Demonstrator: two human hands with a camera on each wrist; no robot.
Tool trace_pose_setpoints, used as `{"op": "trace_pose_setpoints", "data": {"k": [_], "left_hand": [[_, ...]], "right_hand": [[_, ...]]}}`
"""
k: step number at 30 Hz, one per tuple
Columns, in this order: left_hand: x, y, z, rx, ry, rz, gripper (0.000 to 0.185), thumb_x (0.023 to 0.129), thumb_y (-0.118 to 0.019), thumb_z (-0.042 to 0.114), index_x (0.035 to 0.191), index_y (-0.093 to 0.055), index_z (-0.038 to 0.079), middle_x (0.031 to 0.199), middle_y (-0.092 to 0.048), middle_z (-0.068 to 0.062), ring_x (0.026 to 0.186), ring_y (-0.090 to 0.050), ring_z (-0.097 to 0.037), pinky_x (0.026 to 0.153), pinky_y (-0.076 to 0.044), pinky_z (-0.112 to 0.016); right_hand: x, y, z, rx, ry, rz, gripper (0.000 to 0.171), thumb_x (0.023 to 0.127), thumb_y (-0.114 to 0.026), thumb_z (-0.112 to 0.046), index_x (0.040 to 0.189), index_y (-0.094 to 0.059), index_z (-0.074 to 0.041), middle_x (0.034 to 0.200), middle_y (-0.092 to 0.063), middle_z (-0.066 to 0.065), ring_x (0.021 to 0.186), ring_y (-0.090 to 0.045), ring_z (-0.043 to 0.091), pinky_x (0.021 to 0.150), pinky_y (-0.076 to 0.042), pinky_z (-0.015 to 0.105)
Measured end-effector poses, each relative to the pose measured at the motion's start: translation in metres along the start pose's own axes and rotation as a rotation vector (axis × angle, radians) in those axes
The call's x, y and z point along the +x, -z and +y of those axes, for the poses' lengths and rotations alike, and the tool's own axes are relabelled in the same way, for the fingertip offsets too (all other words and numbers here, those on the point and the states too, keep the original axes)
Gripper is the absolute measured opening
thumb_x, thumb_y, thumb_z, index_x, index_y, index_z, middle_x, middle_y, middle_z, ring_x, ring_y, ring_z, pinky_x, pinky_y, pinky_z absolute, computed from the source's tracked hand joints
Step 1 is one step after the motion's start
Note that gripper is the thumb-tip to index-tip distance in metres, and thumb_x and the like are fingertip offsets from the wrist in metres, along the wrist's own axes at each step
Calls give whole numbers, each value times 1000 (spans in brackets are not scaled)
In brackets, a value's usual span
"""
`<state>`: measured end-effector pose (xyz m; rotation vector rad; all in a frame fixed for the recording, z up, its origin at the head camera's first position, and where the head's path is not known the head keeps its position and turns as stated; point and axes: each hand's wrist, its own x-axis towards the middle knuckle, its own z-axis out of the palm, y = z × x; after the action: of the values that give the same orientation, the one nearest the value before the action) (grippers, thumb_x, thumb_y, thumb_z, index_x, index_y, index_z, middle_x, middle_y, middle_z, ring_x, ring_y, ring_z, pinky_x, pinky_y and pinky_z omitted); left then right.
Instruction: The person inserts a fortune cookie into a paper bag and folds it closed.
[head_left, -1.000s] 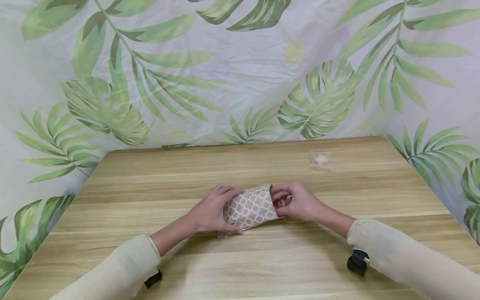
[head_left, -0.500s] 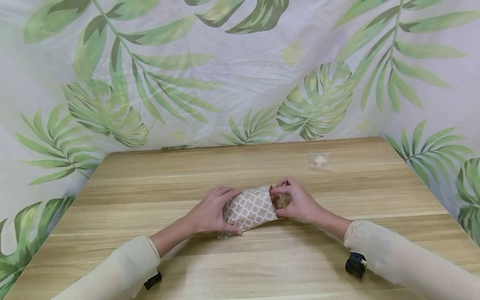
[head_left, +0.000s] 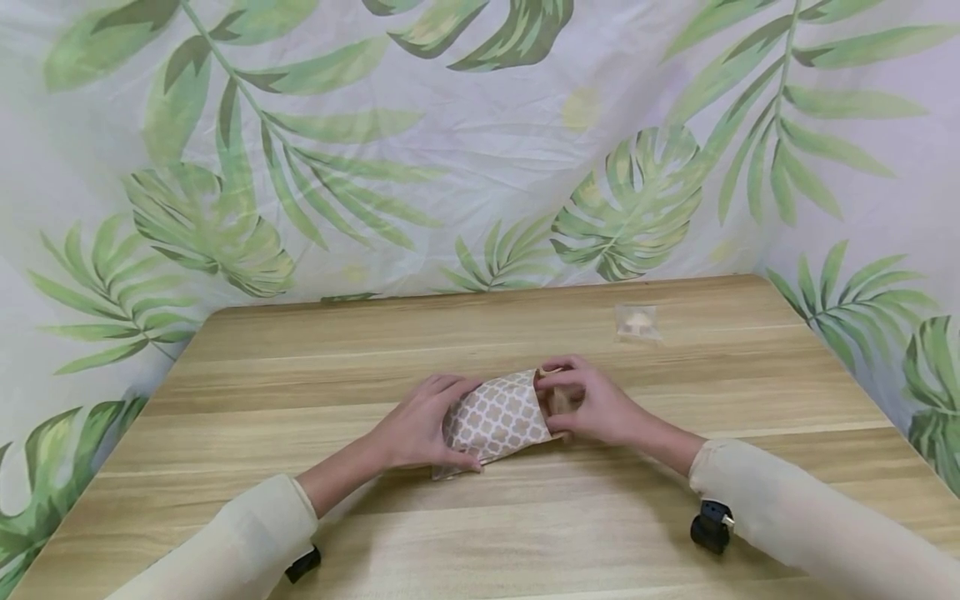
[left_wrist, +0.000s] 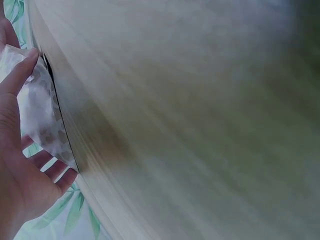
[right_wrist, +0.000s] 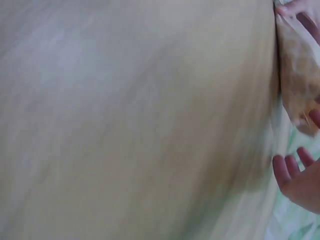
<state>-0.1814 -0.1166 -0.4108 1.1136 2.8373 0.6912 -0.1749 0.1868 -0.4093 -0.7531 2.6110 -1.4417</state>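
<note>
My left hand (head_left: 417, 425) grips the quatrefoil-printed pouch (head_left: 501, 415); my right hand (head_left: 597, 408), at its three-o'clock end: hold unconfirmed.

Leafy backdrop (head_left: 495, 158) (slightly creased) behind a wood-grain table (head_left: 510, 525)

The packet (head_left: 637, 322) lies on the table (head_left: 480, 533), behind and right of the pouch (head_left: 498, 417)
</note>
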Motion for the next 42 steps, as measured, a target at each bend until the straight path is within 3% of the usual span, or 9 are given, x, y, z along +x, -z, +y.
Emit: {"op": "trace_pose_setpoints", "data": {"k": [3,10,14,18,33,42], "left_hand": [[-1,1,0,4,9,-6,112,63,-94,58,154,-48,10,143,-58,-14,134,-51,-35,108,-46,-60],[-2,2,-2,9,10,-14,112,64,-94,58,154,-48,10,143,-57,-14,134,-50,-35,108,-44,-62],[-2,3,-3,11,3,-18,111,65,-93,58,154,-48,10,143,-57,-14,134,-50,-34,110,-42,-62],[-3,4,-4,11,-1,-25,111,65,-93,58,155,-47,11,143,-57,-14,134,-50,-34,111,-41,-61],[-6,6,-6,7,-2,-25,109,65,-94,56,153,-49,11,143,-57,-15,133,-51,-35,110,-42,-61],[-6,7,-7,6,-3,-21,109,65,-94,55,153,-49,11,143,-57,-14,133,-51,-35,110,-42,-61]], "right_hand": [[-2,13,1,-6,-9,27,47,78,-91,-9,121,-73,1,137,-58,26,120,-59,42,92,-57,51],[-3,41,10,-27,-54,108,46,81,-88,-5,121,-70,5,122,-69,20,112,-62,41,85,-58,47],[-3,53,16,-43,-92,136,47,83,-87,-5,124,-68,8,124,-67,24,113,-62,41,83,-57,43],[-3,62,22,-62,-115,157,49,84,-86,-4,127,-66,9,123,-67,29,113,-64,42,86,-57,48],[0,84,38,-170,-131,232,46,84,-82,2,126,-64,12,118,-67,33,107,-67,47,91,-55,58],[3,93,41,-213,-144,279,43,85,-82,2,124,-66,12,117,-68,32,104,-68,46,88,-56,54]]}}
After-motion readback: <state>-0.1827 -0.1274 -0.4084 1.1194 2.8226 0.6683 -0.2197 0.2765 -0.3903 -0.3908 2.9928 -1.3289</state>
